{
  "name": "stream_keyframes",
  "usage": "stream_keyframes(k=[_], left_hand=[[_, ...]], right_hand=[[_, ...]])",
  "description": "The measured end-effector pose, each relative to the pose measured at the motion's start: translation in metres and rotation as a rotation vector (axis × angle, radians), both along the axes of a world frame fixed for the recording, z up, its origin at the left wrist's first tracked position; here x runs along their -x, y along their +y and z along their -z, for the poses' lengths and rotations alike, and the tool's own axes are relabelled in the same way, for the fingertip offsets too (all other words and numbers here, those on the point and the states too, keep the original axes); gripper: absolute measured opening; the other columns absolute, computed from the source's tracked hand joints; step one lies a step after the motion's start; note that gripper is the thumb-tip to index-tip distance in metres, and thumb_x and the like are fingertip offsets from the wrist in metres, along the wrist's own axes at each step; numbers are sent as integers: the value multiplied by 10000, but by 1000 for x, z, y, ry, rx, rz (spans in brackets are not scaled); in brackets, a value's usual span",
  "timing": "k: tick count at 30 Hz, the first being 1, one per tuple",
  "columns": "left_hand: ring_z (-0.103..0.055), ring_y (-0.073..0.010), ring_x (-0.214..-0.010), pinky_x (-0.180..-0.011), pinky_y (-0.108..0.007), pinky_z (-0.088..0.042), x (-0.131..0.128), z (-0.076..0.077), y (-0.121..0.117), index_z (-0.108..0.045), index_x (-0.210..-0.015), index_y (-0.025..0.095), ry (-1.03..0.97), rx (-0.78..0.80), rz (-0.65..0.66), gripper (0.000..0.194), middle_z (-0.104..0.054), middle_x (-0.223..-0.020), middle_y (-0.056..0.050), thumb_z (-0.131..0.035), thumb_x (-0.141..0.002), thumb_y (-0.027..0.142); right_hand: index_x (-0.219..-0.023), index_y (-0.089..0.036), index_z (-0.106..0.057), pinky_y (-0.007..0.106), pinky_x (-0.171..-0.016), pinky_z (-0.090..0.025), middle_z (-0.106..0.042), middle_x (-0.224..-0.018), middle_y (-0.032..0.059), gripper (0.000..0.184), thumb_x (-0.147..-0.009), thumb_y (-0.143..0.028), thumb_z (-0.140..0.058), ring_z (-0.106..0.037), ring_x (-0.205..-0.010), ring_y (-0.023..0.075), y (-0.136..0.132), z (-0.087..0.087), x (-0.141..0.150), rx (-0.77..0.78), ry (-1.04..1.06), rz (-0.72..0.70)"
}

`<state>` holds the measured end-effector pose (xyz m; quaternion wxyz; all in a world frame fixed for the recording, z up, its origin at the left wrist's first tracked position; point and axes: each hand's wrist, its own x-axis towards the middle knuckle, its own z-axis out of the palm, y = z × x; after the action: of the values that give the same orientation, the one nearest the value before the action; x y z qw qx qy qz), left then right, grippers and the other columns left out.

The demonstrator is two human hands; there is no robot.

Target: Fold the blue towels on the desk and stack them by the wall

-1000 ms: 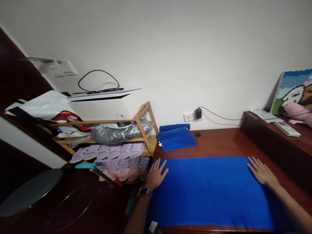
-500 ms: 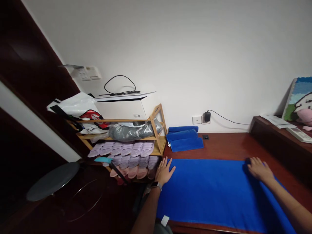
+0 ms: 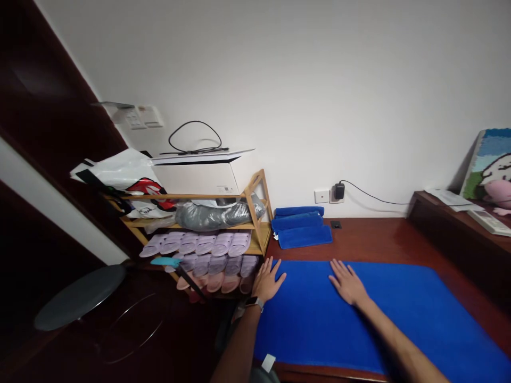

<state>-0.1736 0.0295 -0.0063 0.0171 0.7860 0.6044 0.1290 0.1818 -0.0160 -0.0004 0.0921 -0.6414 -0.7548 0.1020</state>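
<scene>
A blue towel [image 3: 319, 330] lies spread out flat on the reddish-brown wooden table [image 3: 371, 239], a white tag [image 3: 268, 363] showing at its near left corner. My left hand [image 3: 267, 282], with a watch on the wrist, rests at the towel's far left corner, fingers apart. My right hand [image 3: 348, 282] lies palm down on the towel near its far edge, to the right of the left hand, fingers stretched out. Beyond the towel, several folded blue towels [image 3: 305, 236] sit against the wall.
Left of the table stands a wooden rack [image 3: 261, 234] with several slippers [image 3: 223, 243], wrapped items and a white box [image 3: 195, 178] on top. A round stool [image 3: 82, 295] is at the lower left. A black charger [image 3: 339, 190] is plugged into the wall; a raised ledge [image 3: 451, 229] borders the right.
My right hand has moved left across the towel, from near its far right corner to nearer the middle of the far edge. My left hand has stayed in place.
</scene>
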Motion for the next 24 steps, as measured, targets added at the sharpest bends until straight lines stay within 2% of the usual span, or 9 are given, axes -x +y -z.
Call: stream_keyframes(k=[6, 8, 10, 12, 16, 19, 21, 24], left_hand=[[-227, -316, -1574, -1248, -488, -273, -3, -1, 0, -396, -1592, 321, 14, -14, -13, 651, -267, -1713, -61, -398, -1021, 633], [-241, -320, -1569, -1244, -486, -275, -4, -2, 0, -388, -1597, 314, 32, -1, -11, 658, -273, -1711, -75, -387, -1023, 636], [-246, -319, -1568, -1242, -481, -274, -3, -5, 1, -376, -1603, 310, 46, 17, -7, 667, -276, -1710, -87, -373, -1025, 642], [-248, -320, -1567, -1240, -481, -274, -3, -8, 2, -368, -1605, 317, 57, 44, -7, 673, -281, -1708, -87, -369, -1022, 652], [-254, -318, -1565, -1241, -487, -276, -1, -15, 3, -372, -1603, 321, 74, 102, 1, 686, -295, -1702, -79, -377, -1013, 670], [-232, -299, -1574, -1254, -468, -253, -2, -17, 1, -327, -1624, 254, 71, 108, -11, 742, -278, -1704, -107, -346, -1015, 678], [-220, -286, -1578, -1263, -457, -238, -2, -17, -1, -302, -1631, 202, 61, 108, -19, 776, -264, -1705, -129, -323, -1018, 679], [-214, -280, -1579, -1271, -456, -226, -3, -16, -3, -309, -1626, 177, 45, 107, -23, 782, -256, -1706, -132, -317, -1021, 671]], right_hand=[[-1644, -160, -262, 512, -1273, -159, -242, -1705, 71, 795, -959, -558, -200, -183, -1583, 271, -29, 28, -219, 72, -112, 370], [-1643, -136, -264, 532, -1269, -166, -244, -1705, 87, 818, -944, -553, -187, -177, -1583, 287, -39, 37, -274, 65, -96, 510], [-1642, -120, -261, 540, -1267, -171, -233, -1706, 101, 843, -938, -572, -164, -167, -1584, 294, -47, 46, -309, 42, -55, 588], [-1638, -116, -275, 550, -1261, -179, -236, -1703, 124, 861, -933, -598, -165, -180, -1580, 307, -51, 53, -323, 11, -12, 605], [-1626, -124, -313, 563, -1256, -197, -274, -1690, 145, 862, -922, -608, -196, -214, -1569, 322, -52, 53, -321, -24, 32, 618], [-1615, -124, -347, 592, -1259, -194, -294, -1684, 139, 836, -908, -558, -244, -225, -1564, 329, -51, 36, -316, 30, 13, 626], [-1560, -122, -455, 630, -1234, -240, -377, -1639, 171, 778, -892, -494, -312, -296, -1534, 366, -47, 18, -309, 80, -41, 622], [-1462, -45, -563, 663, -1188, -297, -465, -1564, 248, 693, -896, -367, -328, -381, -1482, 425, -32, -6, -273, 39, -147, 576]])
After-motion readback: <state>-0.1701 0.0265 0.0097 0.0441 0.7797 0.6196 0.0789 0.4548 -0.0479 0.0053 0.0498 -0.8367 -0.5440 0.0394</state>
